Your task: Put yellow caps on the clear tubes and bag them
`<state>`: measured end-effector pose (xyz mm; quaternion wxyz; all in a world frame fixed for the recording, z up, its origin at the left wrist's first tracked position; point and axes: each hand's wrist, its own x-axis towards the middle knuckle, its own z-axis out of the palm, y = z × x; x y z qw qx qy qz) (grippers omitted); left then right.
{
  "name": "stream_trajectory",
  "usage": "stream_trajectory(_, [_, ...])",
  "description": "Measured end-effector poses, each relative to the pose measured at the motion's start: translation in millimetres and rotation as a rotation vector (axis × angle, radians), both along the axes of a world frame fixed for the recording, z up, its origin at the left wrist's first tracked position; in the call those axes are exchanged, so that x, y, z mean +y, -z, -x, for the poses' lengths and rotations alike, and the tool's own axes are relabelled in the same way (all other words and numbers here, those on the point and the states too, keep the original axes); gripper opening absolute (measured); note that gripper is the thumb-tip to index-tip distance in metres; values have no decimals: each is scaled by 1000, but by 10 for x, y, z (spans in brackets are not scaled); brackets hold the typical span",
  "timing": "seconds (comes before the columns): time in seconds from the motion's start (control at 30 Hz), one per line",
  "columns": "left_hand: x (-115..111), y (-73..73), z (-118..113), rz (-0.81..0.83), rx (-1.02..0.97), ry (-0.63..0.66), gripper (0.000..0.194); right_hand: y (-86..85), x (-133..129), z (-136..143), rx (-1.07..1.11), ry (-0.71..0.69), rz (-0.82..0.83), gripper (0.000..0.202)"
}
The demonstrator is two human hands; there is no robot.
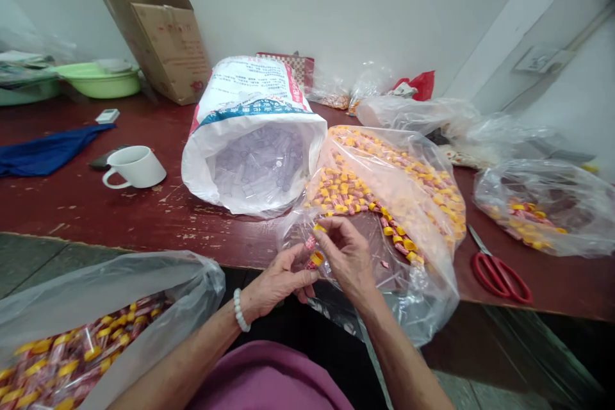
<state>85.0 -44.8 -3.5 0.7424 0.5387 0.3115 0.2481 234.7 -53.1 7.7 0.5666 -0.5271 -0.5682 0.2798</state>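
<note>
In front of me, my left hand (281, 282), with a beaded bracelet on its wrist, is closed on a small pink-patterned piece with a yellow cap (316, 260). My right hand (346, 255) pinches a second yellow-capped piece (319, 228) just above it; the pink part of this one points down towards my left fingers. Whether the two pieces touch, I cannot tell. Beyond my right hand a clear plastic bag (439, 186) holds many more such pieces, and some spill from its mouth. A white printed sack (250, 86) behind my hands lies with its mouth towards me, full of clear plastic tubes (259, 160).
At lower left, a plastic bag (192, 269) holds capped pieces in clear tubes. Red-handled scissors (500, 275) lie at the table's right edge near another bag (576, 192). A white mug (139, 168), blue cloth (52, 150), green basin (103, 83) and cardboard box (170, 51) stand left.
</note>
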Motion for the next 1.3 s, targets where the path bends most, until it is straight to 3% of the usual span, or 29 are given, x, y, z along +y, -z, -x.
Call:
stream_trajectory(0.17, [-20, -25, 35, 75, -3, 8, 40, -72, -178, 3, -382, -146, -49, 16])
stream_trajectory(0.2, [-18, -14, 51, 104, -14, -9, 40, -80, -207, -14, -441, -162, -61, 23])
stream_trajectory(0.33, [-23, 15, 64, 192, -147, -121, 33, -18, -275, 23, -657, -220, -140, 85])
stream_trajectory(0.5, [-70, -27, 14, 280, -175, -129, 29, 196, -238, 193, -614, -139, -140, 100])
stream_trajectory(0.63, [-79, -24, 29, 252, -180, -134, 31, 244, -211, 232, -512, -142, -134, 86])
stream_trajectory(0.83, [-99, 21, 18, 309, -204, -135, 24, 180, -222, 252, -566, -119, -222, 64])
stream_trajectory(0.97, [-92, 32, 39, 321, -186, -183, 20, 208, -219, 278, -579, -187, -173, 69])
stream_trajectory(1.13, [-24, 71, 272, 393, -230, -237, 15, 284, -191, 310, -568, -306, -113, 98])
stream_trajectory(1.3, [-28, 127, 468, 431, -252, -208, 10, 334, -167, 441, -571, -335, -88, 79])
